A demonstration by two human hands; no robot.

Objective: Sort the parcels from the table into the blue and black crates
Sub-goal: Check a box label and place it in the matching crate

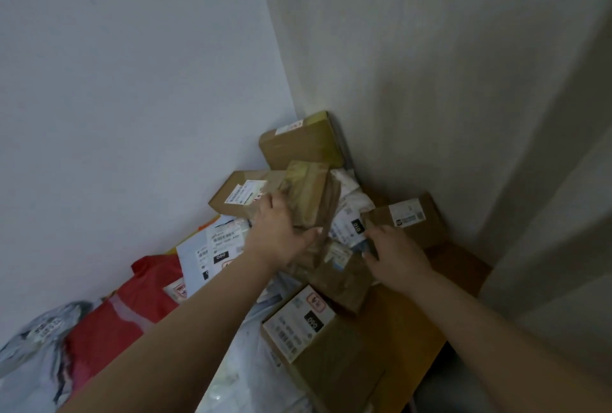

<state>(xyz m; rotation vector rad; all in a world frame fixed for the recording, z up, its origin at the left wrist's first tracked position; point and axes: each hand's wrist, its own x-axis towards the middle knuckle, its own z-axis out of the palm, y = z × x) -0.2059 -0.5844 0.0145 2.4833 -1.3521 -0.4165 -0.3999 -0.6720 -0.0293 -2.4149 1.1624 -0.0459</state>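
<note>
Head view shows a heap of parcels piled into the corner where two pale walls meet, filling the centre and lower left of the frame. The left hand [281,230] grasps a brown taped parcel [308,197] near the middle of the frame, thumb curled under its lower edge and fingers against its left side, with the parcel tilted up off the ones below. The right hand [394,257], just right of centre, reaches toward the pile with fingers loosely extended and grasps nothing that I can make out; its fingertips sit close to a small cardboard box [410,217] lying against the right wall. To do this pick well, I judge the right hand should support the far or under side of the taped parcel before it comes away, since it leans on a white bag [351,200] and on a flat cardboard box [238,194] that could slide. Lifting straight up, not dragging, should keep the heap settled. Other parcels lie around: a large box [298,144] deepest in the corner, a labelled box [311,339] at lower centre, a red bag [132,306] and a grey bag [29,363] at lower left. A strip of the wooden table [457,267] shows at right. Neither the blue nor the black crate is in view, so their contents cannot be told.
</note>
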